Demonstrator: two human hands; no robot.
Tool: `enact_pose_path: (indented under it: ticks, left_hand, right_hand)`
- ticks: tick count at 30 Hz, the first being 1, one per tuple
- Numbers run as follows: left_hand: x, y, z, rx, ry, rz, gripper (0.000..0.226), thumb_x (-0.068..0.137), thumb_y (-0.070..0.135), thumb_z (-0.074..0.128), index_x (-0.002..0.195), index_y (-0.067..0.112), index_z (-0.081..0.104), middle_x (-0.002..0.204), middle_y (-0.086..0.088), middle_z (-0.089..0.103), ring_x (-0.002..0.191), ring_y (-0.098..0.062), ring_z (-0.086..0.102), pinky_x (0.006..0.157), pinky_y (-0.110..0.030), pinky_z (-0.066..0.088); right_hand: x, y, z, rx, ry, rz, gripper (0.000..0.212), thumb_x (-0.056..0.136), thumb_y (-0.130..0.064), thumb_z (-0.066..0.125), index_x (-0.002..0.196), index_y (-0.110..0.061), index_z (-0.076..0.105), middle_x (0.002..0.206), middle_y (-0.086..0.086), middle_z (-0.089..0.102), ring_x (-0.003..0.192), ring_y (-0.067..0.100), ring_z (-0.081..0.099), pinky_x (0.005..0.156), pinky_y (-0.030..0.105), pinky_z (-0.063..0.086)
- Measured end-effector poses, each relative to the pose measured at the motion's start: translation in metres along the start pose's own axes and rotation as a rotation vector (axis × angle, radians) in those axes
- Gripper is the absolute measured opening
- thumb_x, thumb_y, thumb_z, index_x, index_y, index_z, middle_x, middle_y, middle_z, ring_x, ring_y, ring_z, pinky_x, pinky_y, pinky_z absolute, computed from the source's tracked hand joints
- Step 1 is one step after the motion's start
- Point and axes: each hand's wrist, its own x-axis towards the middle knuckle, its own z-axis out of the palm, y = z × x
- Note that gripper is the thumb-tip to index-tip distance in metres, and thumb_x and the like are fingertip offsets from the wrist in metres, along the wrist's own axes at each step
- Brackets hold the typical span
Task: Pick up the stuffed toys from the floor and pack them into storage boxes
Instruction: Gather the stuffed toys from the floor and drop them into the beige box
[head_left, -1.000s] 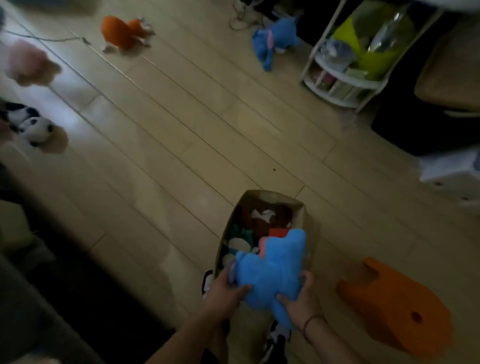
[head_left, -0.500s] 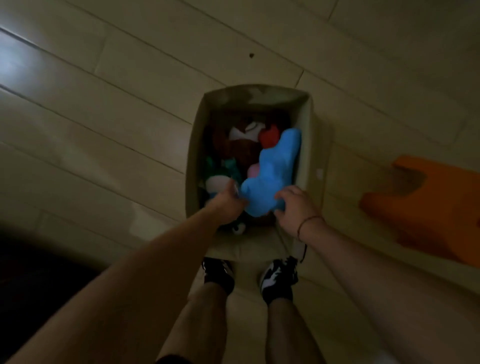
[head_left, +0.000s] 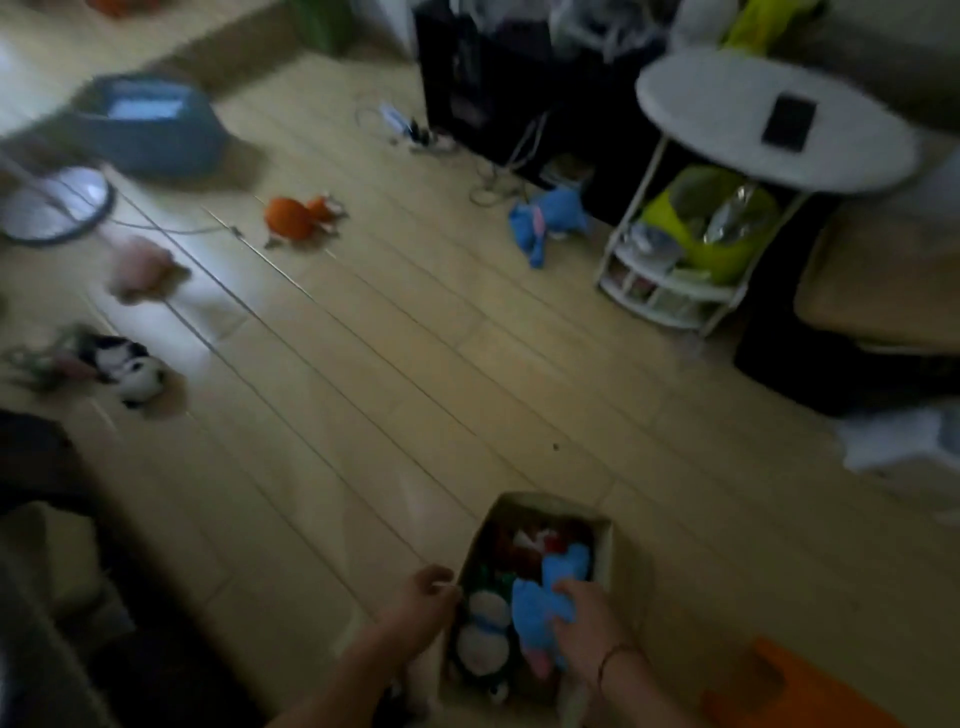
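Right hand (head_left: 584, 618) now presses the bright-blue plush toy (head_left: 545, 597) down inside the tan cardboard storage box (head_left: 605, 551), left hand (head_left: 423, 597) released, loosely curled, empty; floor toys remain.

A single wide-angle camera sits on the person's head and looks forward and down across a wooden floor (head_left: 415, 364). The view is steep at the near edge, where both forearms enter from below and the cardboard box (head_left: 605, 551) stands close beneath the lens, between the left hand (head_left: 421, 603) and the right hand (head_left: 589, 618). Farther out the view flattens and reaches the far side of the room: a round white side table (head_left: 727, 104) at far right and a blue-grey bin (head_left: 156, 130) at far left. Edges bend with the lens, and the whole frame is dim and motion-blurred. No second view is given, so no part of the scene is shared.
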Motion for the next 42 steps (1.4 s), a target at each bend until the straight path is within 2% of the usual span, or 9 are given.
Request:
enact_pose_path:
  ticks: [4, 7, 11, 14, 17, 22, 26, 33, 42]
  left_hand:
    - [-0.032, 0.056, -0.078, 0.028, 0.102, 0.239, 0.019, 0.090, 0.028, 0.062, 0.108, 0.032, 0.059, 0.104, 0.002, 0.063, 0.100, -0.016, 0.062, 0.090, -0.036, 0.052]
    - [-0.042, 0.099, -0.151, 0.034, 0.194, 0.337, 0.024, 0.091, 0.028, 0.060, 0.114, 0.030, 0.060, 0.102, 0.008, 0.060, 0.105, -0.013, 0.058, 0.094, -0.033, 0.047]
    - [-0.036, 0.135, -0.260, 0.033, 0.180, 0.357, 0.024, 0.090, 0.028, 0.059, 0.114, 0.023, 0.062, 0.106, -0.001, 0.064, 0.094, -0.018, 0.063, 0.088, -0.036, 0.053]
    - [-0.034, 0.155, -0.329, 0.125, 0.211, 0.367, 0.013, 0.089, 0.022, 0.062, 0.101, 0.021, 0.064, 0.086, 0.001, 0.061, 0.074, -0.012, 0.058, 0.065, -0.021, 0.048]
    - [-0.028, 0.182, -0.373, 0.148, 0.255, 0.389, 0.023, 0.083, 0.002, 0.061, 0.094, 0.022, 0.064, 0.068, 0.004, 0.046, 0.057, -0.010, 0.044, 0.052, -0.022, 0.039]
    - [0.001, 0.242, -0.383, 0.092, 0.204, 0.440, 0.043, 0.075, -0.012, 0.050, 0.094, 0.022, 0.066, 0.070, 0.003, 0.042, 0.054, -0.012, 0.039, 0.045, -0.024, 0.034]
    - [0.033, 0.302, -0.366, 0.088, 0.120, 0.451, 0.042, 0.077, -0.014, 0.047, 0.095, 0.018, 0.067, 0.077, 0.002, 0.047, 0.051, -0.011, 0.043, 0.040, -0.020, 0.035]
    - [0.115, 0.455, -0.339, 0.168, 0.119, 0.457, 0.048, 0.072, -0.014, 0.038, 0.092, 0.017, 0.069, 0.066, 0.002, 0.043, 0.048, -0.010, 0.037, 0.042, -0.018, 0.029]
    - [0.198, 0.648, -0.332, 0.115, 0.052, 0.418, 0.041, 0.076, -0.010, 0.045, 0.092, 0.019, 0.068, 0.064, -0.003, 0.045, 0.054, -0.015, 0.042, 0.052, -0.025, 0.036]
  right_hand:
    - [-0.015, -0.114, -0.030, 0.104, 0.134, -0.158, 0.023, 0.092, -0.025, 0.057, 0.114, -0.024, 0.061, 0.098, -0.008, 0.061, 0.094, 0.009, 0.058, 0.081, 0.019, 0.048]
    - [-0.008, -0.201, -0.037, 0.151, 0.223, -0.201, 0.020, 0.092, -0.025, 0.056, 0.110, -0.023, 0.062, 0.094, -0.007, 0.061, 0.088, 0.010, 0.058, 0.069, 0.016, 0.045]
    - [0.010, -0.301, -0.031, 0.270, 0.226, -0.172, 0.023, 0.091, -0.029, 0.057, 0.114, -0.023, 0.059, 0.106, -0.001, 0.064, 0.096, 0.016, 0.062, 0.082, 0.028, 0.053]
    - [0.025, -0.358, -0.031, 0.355, 0.261, -0.161, 0.034, 0.092, -0.032, 0.057, 0.125, -0.026, 0.052, 0.107, -0.002, 0.061, 0.100, 0.019, 0.064, 0.087, 0.033, 0.053]
    - [0.038, -0.400, -0.042, 0.436, 0.311, -0.158, 0.031, 0.092, -0.035, 0.057, 0.121, -0.026, 0.054, 0.103, 0.000, 0.066, 0.094, 0.019, 0.066, 0.085, 0.034, 0.054]
    - [0.069, -0.431, -0.081, 0.518, 0.344, -0.128, 0.010, 0.092, -0.030, 0.058, 0.095, -0.021, 0.062, 0.092, 0.002, 0.069, 0.081, 0.018, 0.067, 0.071, 0.030, 0.055]
    - [0.106, -0.434, -0.125, 0.618, 0.368, -0.073, 0.007, 0.092, -0.027, 0.058, 0.090, -0.021, 0.061, 0.087, 0.003, 0.069, 0.069, 0.016, 0.063, 0.055, 0.024, 0.046]
    - [0.201, -0.432, -0.240, 0.677, 0.386, 0.026, 0.010, 0.092, -0.029, 0.058, 0.086, -0.022, 0.061, 0.088, 0.006, 0.069, 0.069, 0.020, 0.063, 0.051, 0.025, 0.045]
    - [0.313, -0.467, -0.419, 0.748, 0.435, 0.021, 0.019, 0.091, -0.031, 0.058, 0.108, -0.021, 0.054, 0.084, 0.005, 0.067, 0.062, 0.018, 0.060, 0.047, 0.022, 0.039]
